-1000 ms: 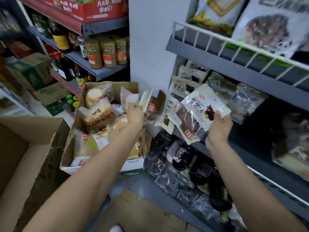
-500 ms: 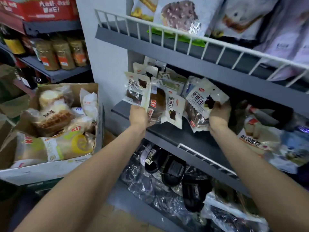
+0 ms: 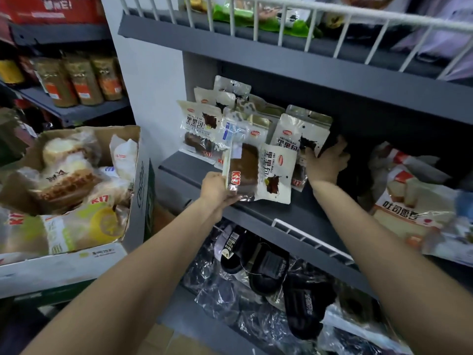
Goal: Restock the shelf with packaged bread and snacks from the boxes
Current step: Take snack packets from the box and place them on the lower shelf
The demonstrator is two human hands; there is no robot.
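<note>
- Brown bread packet [image 3: 243, 172]: clear wrap, red logo at its lower left, held at the front edge of the grey middle shelf [image 3: 302, 216], beside the white packets already standing there.
- Left hand [image 3: 217, 190]: grips the packet's lower left corner, fingers curled round the wrap edge; packet tilted, its top leaning toward the shelf back.
- White-and-black bread packet [image 3: 277, 172]: lies against the brown packet's right side, printed face out and turned sideways. Cannot tell whether the left hand also holds it.
- Right hand [image 3: 326, 162]: reaches deeper onto the same shelf, fingers [image 3: 339, 147] curled over the lower right edge of an upright white packet [image 3: 299, 134], gripping it.
- More white packets of the same print [image 3: 201, 126] stand in rows at the shelf's left end, against the upright.
- Toast bread bag [image 3: 414, 201]: on the same shelf, right of the right hand, apart from it.
- Cardboard box [image 3: 135, 190]: left of the shelf, open, full of wrapped breads [image 3: 66, 172] in clear bags.
- Upper shelf: white wire rail [image 3: 307, 24] along the front, packaged goods behind it.
- Lower shelf: black sandals in clear bags [image 3: 266, 272], below both arms.
- Far left: brown jars [image 3: 79, 80] on a separate shelf unit.
</note>
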